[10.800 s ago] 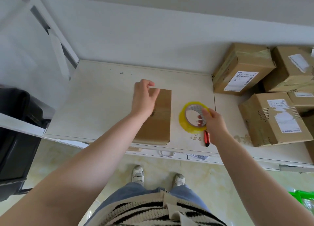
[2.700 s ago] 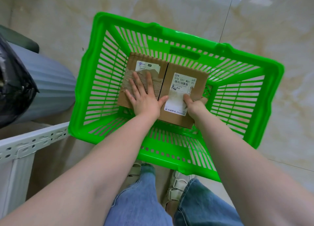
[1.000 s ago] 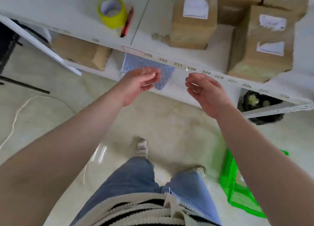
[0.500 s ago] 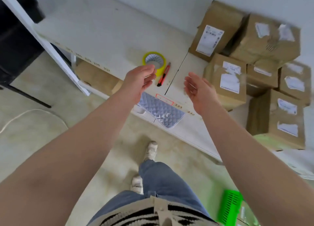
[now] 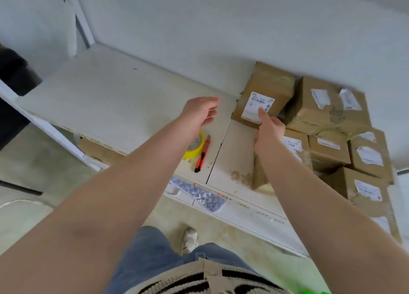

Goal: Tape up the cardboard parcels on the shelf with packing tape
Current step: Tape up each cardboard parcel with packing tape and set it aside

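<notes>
Head view, change: half a second ago both your hands hung over the shelf's front edge; now they reach further in, toward the stack of parcels at the right.
Left hand [image 5: 200, 112]: empty, fingers loosely spread, above the bare shelf [image 5: 106, 99], touching nothing.
Right hand [image 5: 269, 130]: empty, fingers extended; its tip lies over the white label of the nearest rear parcel [image 5: 264, 96]. Whether it touches, I cannot tell.
Meaning for task: you appear to be fetching the next parcel for taping; no tape is in hand.
Packing tape [image 5: 195, 144]: yellow-rimmed roll, lying flat near the shelf's front edge, partly hidden under your left forearm.
Cutter [image 5: 201, 155]: slim red knife, just beside the roll.
Materials: parcels are brown corrugated cardboard, boxy, some creased, with torn white labels and glossy tape bands; the shelf board is pale, matt and scuffed.
Other parcels [image 5: 327, 104]: crowded together at the right, against the wall.
Padded mailer [image 5: 199, 194]: quilted and grey, protruding below the shelf's front edge.
</notes>
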The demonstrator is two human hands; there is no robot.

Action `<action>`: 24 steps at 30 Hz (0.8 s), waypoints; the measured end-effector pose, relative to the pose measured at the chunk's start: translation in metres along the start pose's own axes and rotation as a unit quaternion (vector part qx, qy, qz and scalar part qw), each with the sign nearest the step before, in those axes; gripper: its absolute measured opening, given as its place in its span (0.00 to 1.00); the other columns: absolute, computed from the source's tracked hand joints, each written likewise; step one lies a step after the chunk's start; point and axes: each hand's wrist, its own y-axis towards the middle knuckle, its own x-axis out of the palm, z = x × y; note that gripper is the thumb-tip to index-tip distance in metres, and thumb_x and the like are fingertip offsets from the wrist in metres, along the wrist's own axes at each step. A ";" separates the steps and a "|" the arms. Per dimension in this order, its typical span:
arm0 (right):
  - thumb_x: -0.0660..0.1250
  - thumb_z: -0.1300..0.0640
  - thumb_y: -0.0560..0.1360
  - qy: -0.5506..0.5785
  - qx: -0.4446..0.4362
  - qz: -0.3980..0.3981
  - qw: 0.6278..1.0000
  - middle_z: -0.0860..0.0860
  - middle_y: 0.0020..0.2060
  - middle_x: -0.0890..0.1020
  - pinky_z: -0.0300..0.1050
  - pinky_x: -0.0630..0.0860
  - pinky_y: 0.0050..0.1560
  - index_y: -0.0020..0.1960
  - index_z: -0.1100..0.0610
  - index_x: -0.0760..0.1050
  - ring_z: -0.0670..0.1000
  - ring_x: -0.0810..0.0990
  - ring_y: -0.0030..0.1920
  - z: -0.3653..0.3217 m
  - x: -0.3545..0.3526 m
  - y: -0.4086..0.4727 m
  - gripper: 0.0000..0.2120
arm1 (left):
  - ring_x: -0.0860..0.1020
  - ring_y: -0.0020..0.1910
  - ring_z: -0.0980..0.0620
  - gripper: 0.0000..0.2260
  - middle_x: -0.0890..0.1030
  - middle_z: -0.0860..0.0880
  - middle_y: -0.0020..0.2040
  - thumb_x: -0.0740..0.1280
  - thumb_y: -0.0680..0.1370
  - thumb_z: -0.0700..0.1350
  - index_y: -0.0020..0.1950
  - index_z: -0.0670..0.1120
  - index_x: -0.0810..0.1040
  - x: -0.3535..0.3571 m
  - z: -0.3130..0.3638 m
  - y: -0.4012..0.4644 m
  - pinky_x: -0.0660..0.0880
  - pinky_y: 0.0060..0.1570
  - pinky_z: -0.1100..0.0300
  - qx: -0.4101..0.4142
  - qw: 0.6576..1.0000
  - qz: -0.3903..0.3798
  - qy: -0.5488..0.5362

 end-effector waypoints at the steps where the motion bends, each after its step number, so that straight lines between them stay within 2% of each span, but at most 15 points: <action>1: 0.74 0.48 0.73 0.002 -0.007 0.013 1.000 0.51 0.49 0.77 0.44 0.74 0.52 0.65 0.56 0.72 0.50 0.75 0.46 -0.005 0.000 0.006 0.25 | 0.79 0.50 0.51 0.03 0.80 0.47 0.51 0.70 0.78 0.45 0.51 0.48 0.80 0.006 0.002 0.008 0.77 0.59 0.55 0.002 1.000 -0.005 0.017; 3: 0.74 0.46 0.72 0.019 0.006 0.049 0.999 0.51 0.60 0.76 0.50 0.74 0.63 0.73 0.54 0.63 0.53 0.76 0.58 -0.016 0.005 0.017 0.35 | 0.78 0.55 0.49 0.14 0.79 0.47 0.56 0.71 0.77 0.48 0.61 0.46 0.78 0.019 0.009 0.026 0.76 0.62 0.54 0.005 0.998 -0.028 0.060; 4: 0.74 0.45 0.72 0.029 0.011 0.062 0.998 0.51 0.62 0.75 0.51 0.74 0.65 0.74 0.54 0.62 0.54 0.76 0.61 -0.021 0.007 0.022 0.37 | 0.77 0.58 0.48 0.19 0.78 0.46 0.60 0.71 0.77 0.49 0.66 0.45 0.76 0.025 0.013 0.033 0.76 0.63 0.53 0.006 0.995 -0.042 0.085; 6: 0.73 0.44 0.72 0.041 0.015 0.077 0.996 0.51 0.62 0.76 0.50 0.75 0.63 0.74 0.54 0.63 0.53 0.76 0.61 -0.030 0.011 0.030 0.36 | 0.74 0.62 0.46 0.27 0.74 0.46 0.68 0.71 0.77 0.52 0.73 0.45 0.70 0.037 0.020 0.047 0.73 0.65 0.52 0.003 0.989 -0.075 0.130; 8: 0.72 0.43 0.73 0.039 0.018 0.087 0.995 0.50 0.59 0.77 0.49 0.76 0.59 0.73 0.54 0.65 0.52 0.77 0.58 -0.039 0.016 0.035 0.34 | 0.72 0.66 0.45 0.31 0.70 0.45 0.72 0.70 0.78 0.52 0.77 0.44 0.64 0.045 0.028 0.058 0.71 0.66 0.52 0.007 0.981 -0.107 0.162; 10: 0.71 0.40 0.73 0.022 0.031 0.100 0.994 0.48 0.54 0.77 0.49 0.75 0.55 0.70 0.54 0.67 0.51 0.77 0.55 -0.046 0.019 0.038 0.31 | 0.69 0.71 0.45 0.32 0.67 0.45 0.75 0.69 0.79 0.53 0.78 0.44 0.61 0.051 0.035 0.067 0.69 0.69 0.50 0.016 0.974 -0.131 0.186; 13: 0.70 0.39 0.73 0.015 0.048 0.112 0.993 0.49 0.52 0.78 0.48 0.76 0.56 0.59 0.55 0.71 0.49 0.77 0.48 -0.054 0.020 0.045 0.24 | 0.65 0.74 0.46 0.33 0.63 0.46 0.78 0.67 0.79 0.54 0.79 0.44 0.59 0.059 0.044 0.078 0.66 0.72 0.47 0.024 0.966 -0.141 0.217; 14: 0.69 0.39 0.74 0.012 0.045 0.113 0.993 0.49 0.49 0.78 0.48 0.77 0.57 0.59 0.55 0.72 0.48 0.76 0.44 -0.056 0.019 0.048 0.23 | 0.64 0.75 0.46 0.33 0.62 0.46 0.78 0.67 0.79 0.55 0.79 0.44 0.58 0.062 0.046 0.082 0.65 0.72 0.47 0.025 0.962 -0.145 0.228; 16: 0.67 0.40 0.76 -0.001 0.035 0.114 0.993 0.47 0.43 0.75 0.47 0.78 0.57 0.65 0.56 0.72 0.47 0.73 0.39 -0.058 0.017 0.052 0.25 | 0.63 0.76 0.44 0.35 0.60 0.46 0.79 0.66 0.80 0.56 0.80 0.44 0.55 0.069 0.048 0.088 0.64 0.73 0.47 0.015 0.955 -0.157 0.250; 18: 0.65 0.40 0.77 -0.019 0.027 0.102 0.994 0.47 0.43 0.74 0.48 0.77 0.59 0.70 0.54 0.70 0.47 0.73 0.41 -0.059 0.019 0.054 0.26 | 0.61 0.77 0.43 0.36 0.58 0.46 0.80 0.65 0.80 0.57 0.81 0.45 0.52 0.076 0.047 0.094 0.61 0.74 0.48 0.002 0.950 -0.173 0.262; 20: 0.64 0.41 0.78 -0.037 0.015 0.089 0.995 0.47 0.48 0.75 0.48 0.75 0.61 0.72 0.54 0.69 0.48 0.74 0.48 -0.060 0.023 0.053 0.27 | 0.63 0.75 0.43 0.33 0.63 0.46 0.78 0.65 0.80 0.56 0.80 0.45 0.56 0.080 0.044 0.096 0.61 0.71 0.49 -0.011 0.950 -0.190 0.249; 22: 0.65 0.41 0.78 -0.044 0.009 0.087 0.995 0.49 0.51 0.74 0.47 0.74 0.57 0.70 0.55 0.68 0.50 0.74 0.52 -0.058 0.028 0.050 0.27 | 0.67 0.73 0.44 0.32 0.69 0.47 0.74 0.67 0.79 0.57 0.78 0.45 0.60 0.081 0.038 0.100 0.64 0.65 0.52 -0.013 0.960 -0.178 0.216; 24: 0.67 0.40 0.76 -0.029 0.019 0.097 0.995 0.49 0.51 0.75 0.48 0.75 0.54 0.64 0.54 0.67 0.52 0.75 0.52 -0.053 0.033 0.045 0.24 | 0.67 0.73 0.44 0.41 0.67 0.47 0.74 0.70 0.73 0.64 0.77 0.46 0.57 0.075 0.034 0.100 0.64 0.67 0.48 -0.027 0.972 -0.138 0.186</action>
